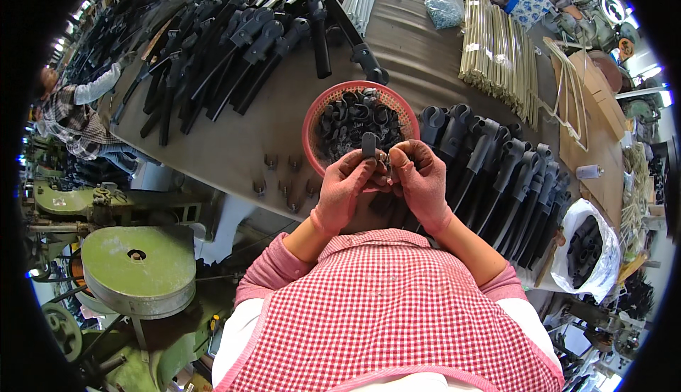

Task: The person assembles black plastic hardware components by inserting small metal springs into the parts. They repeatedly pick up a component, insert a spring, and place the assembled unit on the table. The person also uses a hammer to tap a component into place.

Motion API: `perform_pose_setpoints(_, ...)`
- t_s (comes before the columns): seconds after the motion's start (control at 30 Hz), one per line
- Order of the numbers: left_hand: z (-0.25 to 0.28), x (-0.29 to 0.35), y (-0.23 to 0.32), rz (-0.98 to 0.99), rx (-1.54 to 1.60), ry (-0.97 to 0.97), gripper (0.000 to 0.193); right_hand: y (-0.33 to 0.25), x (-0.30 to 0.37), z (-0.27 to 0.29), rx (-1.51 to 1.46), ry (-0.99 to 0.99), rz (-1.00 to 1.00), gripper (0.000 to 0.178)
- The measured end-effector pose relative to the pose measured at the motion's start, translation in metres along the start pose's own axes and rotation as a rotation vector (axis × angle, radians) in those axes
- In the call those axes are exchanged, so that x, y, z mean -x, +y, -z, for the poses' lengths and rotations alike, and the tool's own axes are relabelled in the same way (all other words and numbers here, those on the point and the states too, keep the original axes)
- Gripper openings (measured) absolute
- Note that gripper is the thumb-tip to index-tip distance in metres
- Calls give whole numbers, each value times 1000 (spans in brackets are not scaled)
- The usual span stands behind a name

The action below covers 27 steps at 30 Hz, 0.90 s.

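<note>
Both of my hands wear pink gloves with darkened fingertips and meet just over the near rim of a red plastic basket point(310, 124). Between the thumb and fingers of my left hand point(342, 183) is a small black plastic part point(369, 145) with a rounded top, standing upright. Closed in a pinch, my right hand point(423, 183) is close beside it. A tiny shiny bit point(385, 158) shows between the two hands, too small to name. Black curved clips point(358, 119) fill the basket. Fingers partly hide the lower end of the black part.
Black tube assemblies point(245, 44) lie heaped at the far left; more black tubes point(489, 158) line up on the right. Small metal clips point(271, 160) dot the table. Beyond are bundled pale rods point(496, 55). A green machine point(138, 271) stands left. Co-workers sit left and far right.
</note>
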<state>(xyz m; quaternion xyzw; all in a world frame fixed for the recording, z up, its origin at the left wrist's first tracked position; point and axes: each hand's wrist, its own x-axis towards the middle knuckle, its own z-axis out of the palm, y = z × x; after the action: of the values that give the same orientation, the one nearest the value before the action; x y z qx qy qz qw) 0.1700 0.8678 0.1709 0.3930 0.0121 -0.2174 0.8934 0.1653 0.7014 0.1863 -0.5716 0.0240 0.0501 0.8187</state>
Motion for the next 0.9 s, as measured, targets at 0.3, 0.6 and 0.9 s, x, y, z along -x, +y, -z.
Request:
perform_pose_setpoints(0.3,6,17,-11,-120,-146,-34,25,-12,-3,1,224,-131,-252,17)
perform_pose_setpoints(0.6,38,48,-42,-64,19,63,12,23,16,-9,132,-47,-393,15)
perform_pose_setpoints(0.9,42,76,-42,-44,169,289,9,40,21,-24,265,-165,-377,20)
